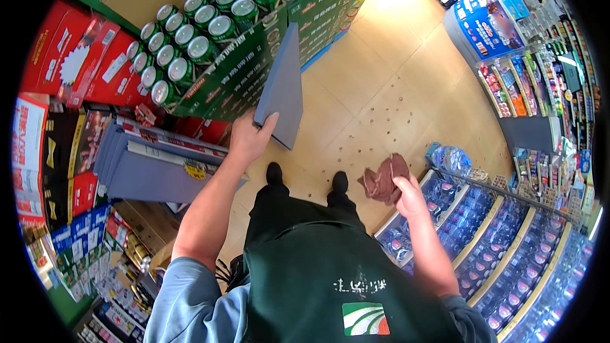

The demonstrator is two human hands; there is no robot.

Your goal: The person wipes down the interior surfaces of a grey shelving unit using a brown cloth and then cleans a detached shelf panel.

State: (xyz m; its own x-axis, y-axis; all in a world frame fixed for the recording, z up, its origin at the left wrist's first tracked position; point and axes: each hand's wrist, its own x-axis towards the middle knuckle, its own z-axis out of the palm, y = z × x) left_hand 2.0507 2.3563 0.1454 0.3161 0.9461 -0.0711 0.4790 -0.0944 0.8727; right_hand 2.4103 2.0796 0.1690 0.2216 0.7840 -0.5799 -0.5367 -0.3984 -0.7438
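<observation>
My left hand (251, 137) grips the near end of a flat grey metal shelf panel (284, 90), thumb on its face. The panel is tilted on edge beside the green cartons of canned drinks (233, 74). Bunched in my right hand (409, 196) is a reddish-brown cloth (387, 178), held above the floor in front of the bottle rack. Left of my left forearm lie several similar grey panels (157, 171), stacked, some with label strips along an edge and one with a yellow tag.
Small dark spots mark the tiled floor (371, 119) before my shoes. Bottled water fills a slanted rack (476, 228) at the lower right. Red cartons (114, 69) stand at the left, open-topped green can cartons ahead. Shelves of packaged goods (514, 85) line the right side.
</observation>
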